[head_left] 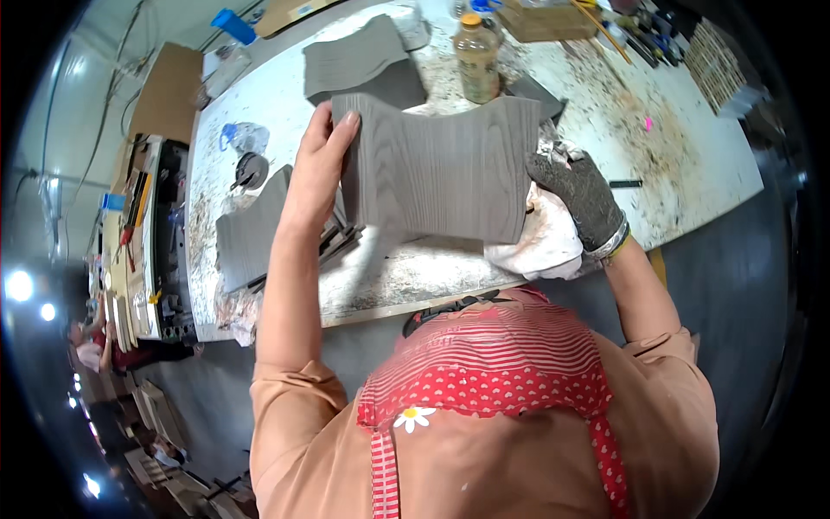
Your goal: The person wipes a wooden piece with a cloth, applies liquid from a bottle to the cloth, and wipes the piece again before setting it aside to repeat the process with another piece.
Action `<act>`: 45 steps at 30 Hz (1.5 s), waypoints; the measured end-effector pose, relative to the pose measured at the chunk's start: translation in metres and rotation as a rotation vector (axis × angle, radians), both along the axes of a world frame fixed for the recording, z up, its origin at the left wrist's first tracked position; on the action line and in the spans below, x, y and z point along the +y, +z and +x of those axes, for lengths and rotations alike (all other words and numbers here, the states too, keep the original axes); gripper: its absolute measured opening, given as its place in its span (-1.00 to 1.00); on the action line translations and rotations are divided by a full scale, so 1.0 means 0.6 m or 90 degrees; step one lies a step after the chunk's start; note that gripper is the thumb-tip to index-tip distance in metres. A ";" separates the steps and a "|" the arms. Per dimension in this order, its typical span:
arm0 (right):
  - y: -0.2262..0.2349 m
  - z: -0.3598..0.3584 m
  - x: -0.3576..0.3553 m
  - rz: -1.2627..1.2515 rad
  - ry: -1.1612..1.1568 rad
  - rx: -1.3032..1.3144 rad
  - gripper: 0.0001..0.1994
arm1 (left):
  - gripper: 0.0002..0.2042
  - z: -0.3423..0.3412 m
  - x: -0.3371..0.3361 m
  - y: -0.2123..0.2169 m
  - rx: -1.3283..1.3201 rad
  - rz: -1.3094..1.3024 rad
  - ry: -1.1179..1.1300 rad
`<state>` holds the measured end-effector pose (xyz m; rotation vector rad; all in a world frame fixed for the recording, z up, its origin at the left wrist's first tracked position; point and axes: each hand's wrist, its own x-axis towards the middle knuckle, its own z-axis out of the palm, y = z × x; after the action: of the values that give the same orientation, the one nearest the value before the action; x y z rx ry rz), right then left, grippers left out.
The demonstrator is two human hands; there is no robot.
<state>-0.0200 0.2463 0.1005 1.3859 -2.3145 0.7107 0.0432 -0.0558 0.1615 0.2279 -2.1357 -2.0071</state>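
Left hand, bare, grips the left edge of a grey wavy board held up over the table, while the gloved right hand presses a white rag by its right edge, so wiping looks half done.
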 end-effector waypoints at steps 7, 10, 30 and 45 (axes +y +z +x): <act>-0.006 -0.007 -0.073 0.064 0.160 -0.144 -0.68 | -0.74 0.137 -0.155 0.052 -0.001 -0.046 0.282; -0.023 -0.023 -0.055 0.059 0.145 -0.180 -0.68 | -0.70 0.212 -0.277 0.044 -0.028 -0.025 0.329; -0.115 -0.017 -0.033 -0.002 0.013 -0.323 -0.64 | -0.23 -0.139 -0.186 -0.035 -0.136 0.067 0.441; -0.157 -0.023 0.074 0.015 -0.009 -0.224 -0.64 | -0.46 -0.212 -0.103 -0.197 -0.005 -0.127 0.597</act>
<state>-0.0338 0.2906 0.0061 1.3414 -2.6012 0.9940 -0.0841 -0.1176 0.0435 0.9792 -1.7002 -1.2331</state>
